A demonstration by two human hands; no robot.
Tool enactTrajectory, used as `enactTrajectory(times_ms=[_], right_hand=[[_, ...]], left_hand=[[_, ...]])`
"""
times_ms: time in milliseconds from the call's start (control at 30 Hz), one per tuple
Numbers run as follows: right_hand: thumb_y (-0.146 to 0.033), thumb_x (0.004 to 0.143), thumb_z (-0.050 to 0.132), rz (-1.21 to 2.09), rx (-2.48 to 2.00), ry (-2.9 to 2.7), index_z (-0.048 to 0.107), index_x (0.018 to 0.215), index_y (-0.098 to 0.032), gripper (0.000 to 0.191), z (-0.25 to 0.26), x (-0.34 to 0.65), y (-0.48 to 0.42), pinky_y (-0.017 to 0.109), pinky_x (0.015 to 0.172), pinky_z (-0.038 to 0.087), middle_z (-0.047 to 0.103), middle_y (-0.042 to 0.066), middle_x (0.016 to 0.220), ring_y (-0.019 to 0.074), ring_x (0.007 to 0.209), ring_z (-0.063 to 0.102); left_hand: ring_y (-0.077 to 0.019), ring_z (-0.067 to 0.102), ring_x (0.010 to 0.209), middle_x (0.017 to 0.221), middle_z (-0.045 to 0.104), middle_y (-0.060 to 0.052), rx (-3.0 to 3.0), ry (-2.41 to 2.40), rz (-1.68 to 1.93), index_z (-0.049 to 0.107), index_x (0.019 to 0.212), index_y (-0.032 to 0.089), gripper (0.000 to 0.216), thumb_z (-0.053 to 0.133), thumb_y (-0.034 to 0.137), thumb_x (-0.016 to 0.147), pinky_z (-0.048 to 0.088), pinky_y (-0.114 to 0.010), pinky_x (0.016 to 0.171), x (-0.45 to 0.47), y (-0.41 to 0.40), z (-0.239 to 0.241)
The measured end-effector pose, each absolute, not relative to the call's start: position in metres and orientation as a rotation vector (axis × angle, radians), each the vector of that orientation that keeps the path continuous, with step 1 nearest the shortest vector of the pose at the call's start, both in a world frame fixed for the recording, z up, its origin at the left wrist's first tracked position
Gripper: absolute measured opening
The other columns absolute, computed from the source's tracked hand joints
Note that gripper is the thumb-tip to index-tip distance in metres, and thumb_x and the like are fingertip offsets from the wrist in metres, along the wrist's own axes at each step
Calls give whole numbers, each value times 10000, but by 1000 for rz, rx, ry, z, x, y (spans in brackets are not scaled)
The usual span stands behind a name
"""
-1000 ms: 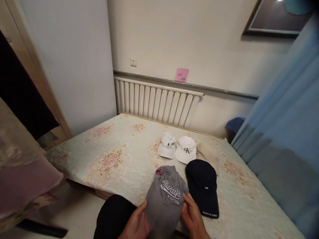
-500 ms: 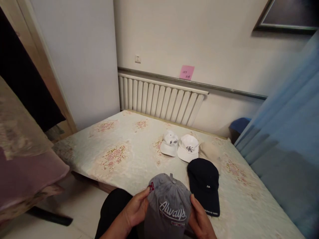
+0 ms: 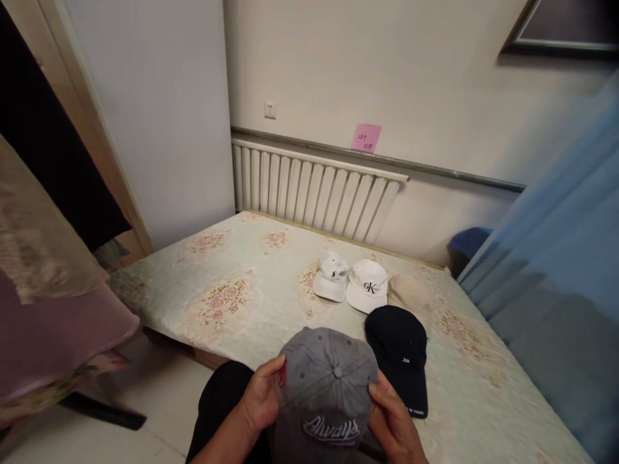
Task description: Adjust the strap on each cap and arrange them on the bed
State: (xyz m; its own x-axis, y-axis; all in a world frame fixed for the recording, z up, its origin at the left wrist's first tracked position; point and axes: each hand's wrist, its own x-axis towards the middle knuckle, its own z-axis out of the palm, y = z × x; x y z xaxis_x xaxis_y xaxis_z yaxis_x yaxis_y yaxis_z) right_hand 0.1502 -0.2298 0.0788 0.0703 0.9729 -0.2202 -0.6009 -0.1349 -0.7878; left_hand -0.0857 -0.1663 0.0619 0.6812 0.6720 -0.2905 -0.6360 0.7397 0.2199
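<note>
A grey cap (image 3: 325,386) with "Always" stitched on its front is held low in front of me, its crown up. My left hand (image 3: 260,399) grips its left side. My right hand (image 3: 394,422) grips its right side. Right behind it on the bed lies a dark navy cap (image 3: 400,348). Farther back sit two white caps, one plain (image 3: 331,281) and one with a black logo (image 3: 368,292), and a beige cap (image 3: 411,293) beside them.
The bed (image 3: 232,290) has a pale floral cover and fills the middle. A white radiator (image 3: 314,190) lines the back wall under a pink note (image 3: 366,136). A blue curtain (image 3: 556,270) hangs at right; pink bedding (image 3: 53,328) at left.
The grey cap has been tipped toward me and drawn lower, so its top button now shows and the lettering sits near the bottom edge. Both hands stay on it.
</note>
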Motion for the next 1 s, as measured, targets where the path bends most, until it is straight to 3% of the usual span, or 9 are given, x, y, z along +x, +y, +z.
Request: enactTrajectory(times_ms=[200, 333, 433, 567, 767, 867, 1000], right_hand=[[-413, 656, 704, 1479, -930, -524, 667, 1015, -220, 409, 83, 161, -217, 448, 886, 450, 682, 96, 1078, 307, 1050, 586], [-289, 588, 767, 1484, -871, -674, 645, 1045, -194, 482, 117, 160, -198, 448, 863, 453, 702, 111, 1008, 309, 1000, 612], [-173, 557, 771, 1422, -819, -825, 655, 998, -194, 457, 145, 163, -176, 426, 860, 447, 719, 84, 926, 285, 952, 629], [-166, 560, 763, 1139, -920, -1028, 672, 914, -175, 366, 160, 175, -146, 402, 847, 443, 723, 64, 875, 259, 892, 628], [-192, 616, 683, 1009, -1260, -1364, 704, 859, -150, 248, 117, 193, -140, 360, 766, 453, 720, 51, 782, 235, 742, 623], [-187, 622, 646, 1084, -1306, -1386, 711, 822, -149, 214, 88, 195, -153, 347, 736, 455, 712, 34, 752, 229, 721, 609], [-169, 611, 631, 1226, -1283, -1360, 705, 830, -148, 232, 74, 196, -170, 366, 768, 446, 704, 34, 756, 232, 739, 604]], left_hand=[[-342, 575, 1081, 997, 704, -123, 86, 420, 714, 554, 1207, 138, 483, 575, 382, 791, 398, -486, 957, -84, -152, 85], [-323, 601, 1045, 1009, 697, -135, 253, 373, 800, 544, 1213, 123, 427, 568, 156, 788, 408, -472, 945, -82, -134, 115], [-298, 620, 1008, 1004, 696, -129, 477, 345, 832, 543, 1212, 105, 515, 538, -39, 717, 427, -427, 920, -83, -116, 141], [-260, 654, 847, 848, 716, -91, 812, 465, 747, 619, 1103, 72, 446, 603, -44, 672, 452, -350, 830, -83, -95, 164], [-228, 606, 869, 867, 703, -43, 1281, 556, 618, 710, 878, 135, 273, 697, 77, 611, 409, -278, 837, -78, -89, 115], [-227, 608, 863, 883, 705, -27, 1352, 592, 556, 713, 892, 170, 264, 690, 129, 632, 409, -279, 833, -76, -101, 85], [-223, 601, 899, 973, 692, -53, 1280, 560, 550, 690, 967, 172, 289, 676, 232, 684, 415, -277, 831, -75, -119, 78]])
